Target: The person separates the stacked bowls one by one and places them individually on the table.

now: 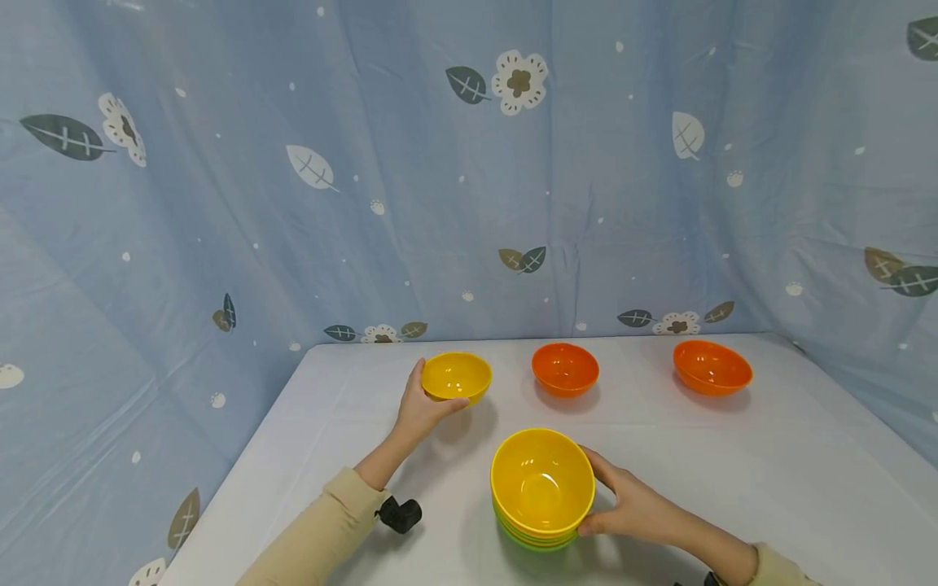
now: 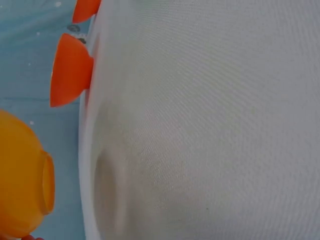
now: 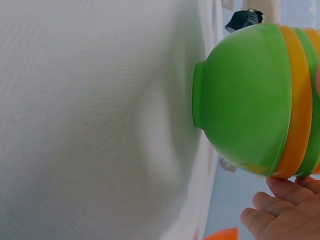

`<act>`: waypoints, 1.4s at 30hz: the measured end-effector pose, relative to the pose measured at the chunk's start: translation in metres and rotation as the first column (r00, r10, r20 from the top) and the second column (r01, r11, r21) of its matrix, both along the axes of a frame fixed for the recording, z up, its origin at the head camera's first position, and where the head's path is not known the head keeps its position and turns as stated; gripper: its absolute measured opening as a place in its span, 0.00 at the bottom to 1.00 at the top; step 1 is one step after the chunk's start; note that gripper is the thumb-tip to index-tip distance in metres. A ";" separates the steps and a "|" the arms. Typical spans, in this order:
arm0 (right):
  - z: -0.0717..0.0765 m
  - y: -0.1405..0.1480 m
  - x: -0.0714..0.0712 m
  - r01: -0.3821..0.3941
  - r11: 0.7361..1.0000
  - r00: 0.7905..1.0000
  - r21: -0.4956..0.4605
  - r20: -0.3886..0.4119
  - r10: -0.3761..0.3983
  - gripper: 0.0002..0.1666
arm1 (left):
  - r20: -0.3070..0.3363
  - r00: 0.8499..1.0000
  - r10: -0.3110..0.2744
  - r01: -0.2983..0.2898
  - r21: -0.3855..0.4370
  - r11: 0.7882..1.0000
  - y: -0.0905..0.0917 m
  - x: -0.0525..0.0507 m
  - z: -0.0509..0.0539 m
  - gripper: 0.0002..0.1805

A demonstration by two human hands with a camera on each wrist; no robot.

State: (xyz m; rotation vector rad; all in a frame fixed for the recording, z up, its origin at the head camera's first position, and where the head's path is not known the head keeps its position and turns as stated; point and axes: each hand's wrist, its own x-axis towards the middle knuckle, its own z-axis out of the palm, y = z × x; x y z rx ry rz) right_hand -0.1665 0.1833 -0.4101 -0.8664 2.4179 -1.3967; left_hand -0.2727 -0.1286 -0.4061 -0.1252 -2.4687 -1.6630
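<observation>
My left hand (image 1: 427, 409) holds a yellow bowl (image 1: 456, 378) by its side, thumb at the near side and fingers at the left. In the left wrist view that bowl (image 2: 22, 175) hangs above the table, its foot off the cloth. My right hand (image 1: 633, 505) grips a stack of nested bowls (image 1: 541, 484) from the right. A yellow bowl tops the stack; in the right wrist view a green bowl (image 3: 245, 100) forms its bottom, with yellow and green rims alternating above. Whether the stack's base touches the table I cannot tell.
Two orange bowls stand toward the back of the white-covered table (image 1: 410, 521): one orange bowl (image 1: 565, 370) near the middle, another orange bowl (image 1: 712, 368) farther right, looking tilted. A blue patterned curtain (image 1: 410, 203) hangs behind the table and along its sides.
</observation>
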 end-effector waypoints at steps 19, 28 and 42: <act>-0.002 0.001 0.000 0.007 1.000 1.000 0.015 -0.014 -0.007 0.53 | 0.046 0.999 0.017 -0.015 -0.031 0.999 -0.001 -0.010 -0.011 0.60; -0.001 0.001 0.000 0.001 1.000 0.999 0.024 -0.050 0.000 0.52 | 0.063 0.997 0.051 -0.046 -0.082 0.996 -0.002 -0.015 -0.013 0.60; -0.001 0.000 0.000 0.008 1.000 0.999 0.025 -0.032 -0.007 0.53 | 0.108 0.991 0.084 -0.075 -0.089 0.993 -0.001 -0.023 -0.019 0.62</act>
